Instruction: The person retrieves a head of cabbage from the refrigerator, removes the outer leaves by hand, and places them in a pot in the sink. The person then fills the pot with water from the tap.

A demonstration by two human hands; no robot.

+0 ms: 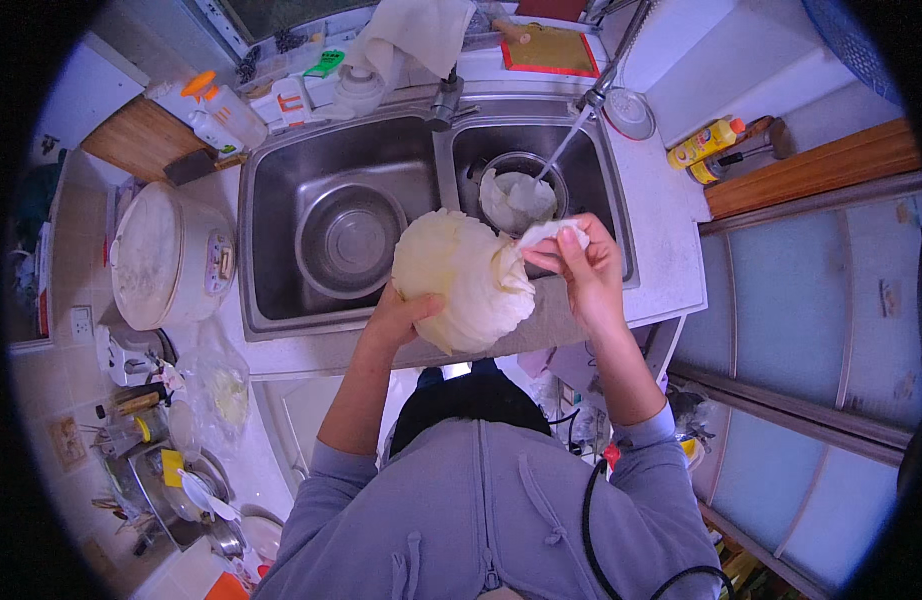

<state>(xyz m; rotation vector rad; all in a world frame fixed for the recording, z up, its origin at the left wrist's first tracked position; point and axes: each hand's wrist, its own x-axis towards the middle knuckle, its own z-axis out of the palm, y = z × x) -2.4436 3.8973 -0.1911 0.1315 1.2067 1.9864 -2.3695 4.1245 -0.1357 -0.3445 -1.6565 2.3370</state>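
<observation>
A pale head of cabbage (461, 281) is held over the front edge of the sink, its underside resting in my left hand (404, 315) with the thumb across its near side. Between the thumb and fingers of my right hand (588, 266) is a white piece of cabbage leaf (554, 232), close against the head's right side; whether it is still joined there I cannot tell. Beyond, in the right basin, a metal pot (515, 161) holds several cabbage leaves (498, 195). Water (562, 146) runs into it from the faucet (593, 97).
A steel bowl (350, 240) sits in the left basin (281, 289). Left of the sink stand a rice cooker (172, 255) and a plastic bag (217, 397). A yellow bottle (705, 142) lies to the right. A black cable (590, 517) hangs by my right side.
</observation>
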